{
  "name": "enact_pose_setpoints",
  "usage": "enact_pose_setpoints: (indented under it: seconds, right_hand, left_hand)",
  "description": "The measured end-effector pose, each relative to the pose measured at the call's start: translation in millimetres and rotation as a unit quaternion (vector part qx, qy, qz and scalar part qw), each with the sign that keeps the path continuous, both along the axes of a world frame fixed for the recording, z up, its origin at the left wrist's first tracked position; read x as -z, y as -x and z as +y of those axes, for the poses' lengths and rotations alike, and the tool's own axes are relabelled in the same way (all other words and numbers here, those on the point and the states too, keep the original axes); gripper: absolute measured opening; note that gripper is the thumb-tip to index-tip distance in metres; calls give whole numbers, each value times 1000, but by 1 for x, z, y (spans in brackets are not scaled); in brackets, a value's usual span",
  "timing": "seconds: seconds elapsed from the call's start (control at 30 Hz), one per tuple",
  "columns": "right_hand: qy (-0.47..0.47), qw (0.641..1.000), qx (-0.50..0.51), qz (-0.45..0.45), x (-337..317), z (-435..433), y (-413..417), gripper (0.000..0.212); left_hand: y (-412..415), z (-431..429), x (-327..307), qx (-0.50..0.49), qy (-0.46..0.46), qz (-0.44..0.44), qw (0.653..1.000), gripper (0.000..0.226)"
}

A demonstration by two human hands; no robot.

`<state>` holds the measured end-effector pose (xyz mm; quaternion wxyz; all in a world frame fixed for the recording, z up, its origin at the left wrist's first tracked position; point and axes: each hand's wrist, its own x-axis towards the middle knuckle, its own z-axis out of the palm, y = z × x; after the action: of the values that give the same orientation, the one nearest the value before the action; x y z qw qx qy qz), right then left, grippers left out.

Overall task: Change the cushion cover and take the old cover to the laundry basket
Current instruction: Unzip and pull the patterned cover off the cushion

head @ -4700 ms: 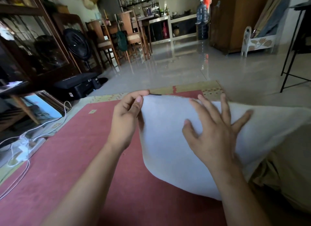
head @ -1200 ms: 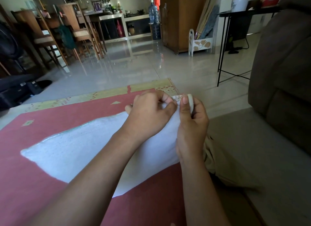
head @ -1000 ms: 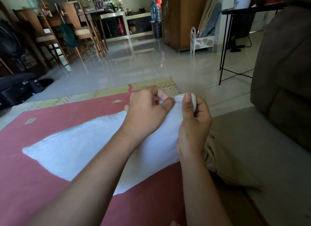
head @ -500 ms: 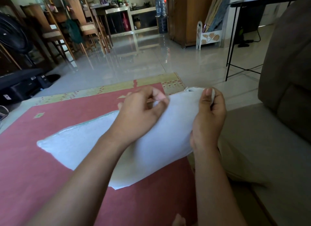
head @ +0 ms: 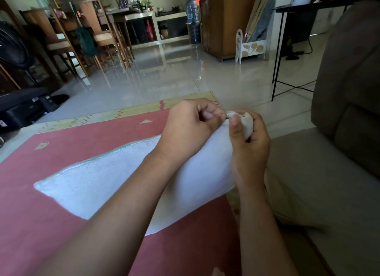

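Red rug with a yellow patterned border covers the floor, lower left. Brown sofa stands at right, just beside the rug.

White cushion lies slantwise across the rug: left end flat on it, right end lifted in both hands.

Right hand clenched round the bunched top-right corner of the cushion, thumb pressed on the fabric.

Left hand curled, thumb and forefinger pinching the cushion's edge right against that corner. What sits between the fingertips is too small to tell.
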<state>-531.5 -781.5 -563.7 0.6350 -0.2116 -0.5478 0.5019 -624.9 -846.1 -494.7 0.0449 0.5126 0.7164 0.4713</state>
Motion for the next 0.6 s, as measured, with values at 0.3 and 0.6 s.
enact_pose_setpoints:
  seconds: [0.3, 0.6]
  right_hand:
    - [-39, 997, 46, -56, 7, 11, -8, 2]
    - [-14, 996, 80, -21, 10, 9, -6, 19]
  left_hand:
    - [-2, 3, -11, 12, 95, 14, 995, 2]
    - [-5, -2, -18, -8, 130, -25, 991, 8]
